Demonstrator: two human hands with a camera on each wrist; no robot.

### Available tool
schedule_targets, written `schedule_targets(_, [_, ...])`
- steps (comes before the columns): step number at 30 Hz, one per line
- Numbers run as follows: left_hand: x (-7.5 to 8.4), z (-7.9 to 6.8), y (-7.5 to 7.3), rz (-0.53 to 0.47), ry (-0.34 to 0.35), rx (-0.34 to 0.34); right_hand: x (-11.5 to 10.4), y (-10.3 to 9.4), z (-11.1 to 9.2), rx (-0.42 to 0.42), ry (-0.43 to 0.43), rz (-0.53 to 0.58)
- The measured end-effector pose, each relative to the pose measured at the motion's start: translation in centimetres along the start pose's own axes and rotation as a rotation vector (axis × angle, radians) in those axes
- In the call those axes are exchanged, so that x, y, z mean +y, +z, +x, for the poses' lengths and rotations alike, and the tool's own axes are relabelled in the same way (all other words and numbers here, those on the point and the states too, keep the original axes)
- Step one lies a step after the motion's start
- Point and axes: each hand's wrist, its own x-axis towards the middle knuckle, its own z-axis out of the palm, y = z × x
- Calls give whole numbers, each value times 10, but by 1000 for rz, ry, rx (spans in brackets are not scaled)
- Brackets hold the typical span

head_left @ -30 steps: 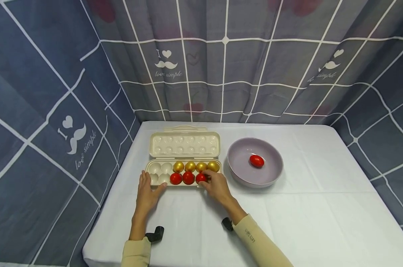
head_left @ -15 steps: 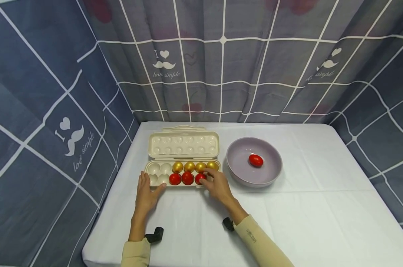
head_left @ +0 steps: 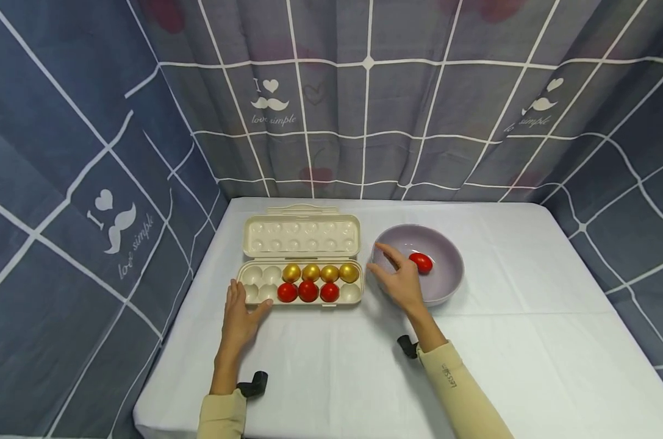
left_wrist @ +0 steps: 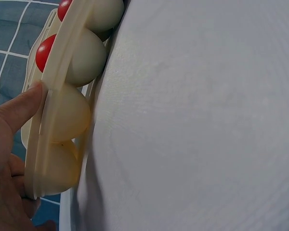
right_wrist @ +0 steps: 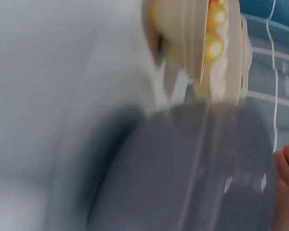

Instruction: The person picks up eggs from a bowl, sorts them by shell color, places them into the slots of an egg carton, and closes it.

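A cream egg carton (head_left: 262,295) lies with its lid (head_left: 301,236) folded back. Several golden eggs (head_left: 329,274) fill part of its back row. In the front row sit three red eggs (head_left: 308,291), with bare cups on both sides. My left hand (head_left: 240,322) holds the carton's front left corner, its thumb (left_wrist: 26,105) against the front edge and fingers along the end. Fingers spread and holding nothing, my right hand (head_left: 404,283) is over the left side of the lilac bowl (head_left: 453,268). Inside that bowl lies one red egg (head_left: 421,263), just right of the hand.
A white cloth (head_left: 507,341) covers the table under the carton and bowl. Grey checked curtains (head_left: 397,128) close off the back and both sides. A black wrist camera (head_left: 253,385) sticks out at the left wrist.
My right hand has let go of the right-hand red egg in the carton's front row and moved right to the bowl. The left hand stays at the carton's corner.
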Motion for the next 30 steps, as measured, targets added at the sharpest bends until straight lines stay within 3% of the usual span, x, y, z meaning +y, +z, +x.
schedule_targets(7, [0, -2, -1, -11, 5, 14, 13, -45, 2, 116, 67, -107])
schedule_targets(14, [1, -1, 0, -10, 2, 9, 50, -80, -2, 110, 177, -193])
schedule_targets(22, [1, 2, 0, 14, -10, -21, 65, -91, 11, -49, 272, -258])
schedule_targets(26, [1, 1, -1, 14, -8, -24, 69, -91, 20, -132, 352, -273])
schedule_targets(30, [1, 1, -2, 5, -13, -29, 74, -89, 24, -181, 373, -347])
